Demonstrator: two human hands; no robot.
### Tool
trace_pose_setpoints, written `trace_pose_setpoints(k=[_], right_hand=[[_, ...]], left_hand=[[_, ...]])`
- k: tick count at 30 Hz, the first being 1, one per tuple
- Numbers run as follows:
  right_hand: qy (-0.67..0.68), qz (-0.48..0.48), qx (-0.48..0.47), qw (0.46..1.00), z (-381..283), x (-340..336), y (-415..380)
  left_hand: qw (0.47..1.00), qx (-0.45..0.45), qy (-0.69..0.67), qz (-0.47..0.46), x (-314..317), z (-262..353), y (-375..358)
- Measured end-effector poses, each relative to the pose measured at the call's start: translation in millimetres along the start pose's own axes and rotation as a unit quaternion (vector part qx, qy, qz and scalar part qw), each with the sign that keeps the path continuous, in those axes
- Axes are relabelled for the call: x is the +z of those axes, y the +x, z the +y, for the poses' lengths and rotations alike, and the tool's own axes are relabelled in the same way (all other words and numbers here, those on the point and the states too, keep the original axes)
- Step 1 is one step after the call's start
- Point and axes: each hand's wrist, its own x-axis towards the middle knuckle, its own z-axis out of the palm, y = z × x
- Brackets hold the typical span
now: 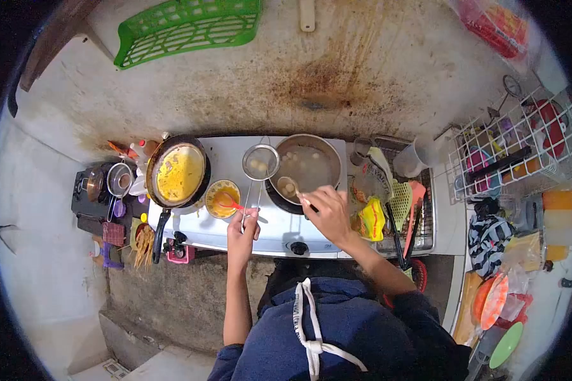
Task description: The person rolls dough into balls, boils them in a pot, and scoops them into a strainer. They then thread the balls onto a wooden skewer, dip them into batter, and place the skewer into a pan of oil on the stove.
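Note:
My left hand (243, 232) is closed on the thin handle of a wire strainer (260, 162), whose round mesh holds a few small pale balls. The strainer hangs over the stove beside the left rim of a pot (337, 164). In that pot, more pale balls float in cloudy liquid. My right hand (329, 214) grips a ladle (288, 187) with pale balls in its bowl, held over the pot's near left part. Left of my left hand stands a patterned bowl (213, 188) of yellow-orange mixture with a red spoon (230, 204) in it.
A black frying pan (162, 219) holding a yellow, egg-like layer sits on the stove's (251, 238) left side. Skewers (143, 243) lie lower left. A yellow packet (373, 219) and tongs (413, 206) lie right of the pot. A wire rack (515, 143) stands far right.

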Motion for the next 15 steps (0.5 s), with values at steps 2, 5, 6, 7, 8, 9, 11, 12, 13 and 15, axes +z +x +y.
trace_pose_setpoints(k=[2,5,6,7,8,9,11,12,13,15], right_hand=[[-0.016,0.004,-0.028,0.999,0,-11,-13],[-0.028,-0.004,-0.056,0.998,6,-22,-31],[-0.043,-0.002,-0.071,0.997,9,-23,-37],[-0.048,-0.005,-0.084,0.995,12,-24,-44],[-0.052,-0.008,-0.097,0.994,15,-25,-50],[-0.056,-0.01,-0.111,0.992,15,-25,-52],[-0.055,-0.005,-0.128,0.99,13,-30,-55],[-0.055,-0.001,-0.137,0.989,12,-32,-55],[-0.063,-0.004,-0.142,0.988,11,-33,-56],[-0.078,-0.008,-0.153,0.985,10,-35,-57]], left_hand=[[1.0,-0.006,0.011,0.003,1,3,0],[1.0,-0.004,0.006,0.0,2,4,2],[1.0,-0.01,0.002,0.004,3,5,2],[1.0,-0.006,-0.001,0.002,4,4,3],[1.0,-0.003,-0.004,0.001,3,1,4],[1.0,0.001,-0.007,-0.001,3,0,4],[1.0,-0.002,0.002,-0.001,5,0,4],[1.0,-0.004,0.006,-0.001,6,1,3],[1.0,-0.003,0.006,-0.003,6,0,3],[1.0,0.0,0.006,-0.006,6,-3,3]])
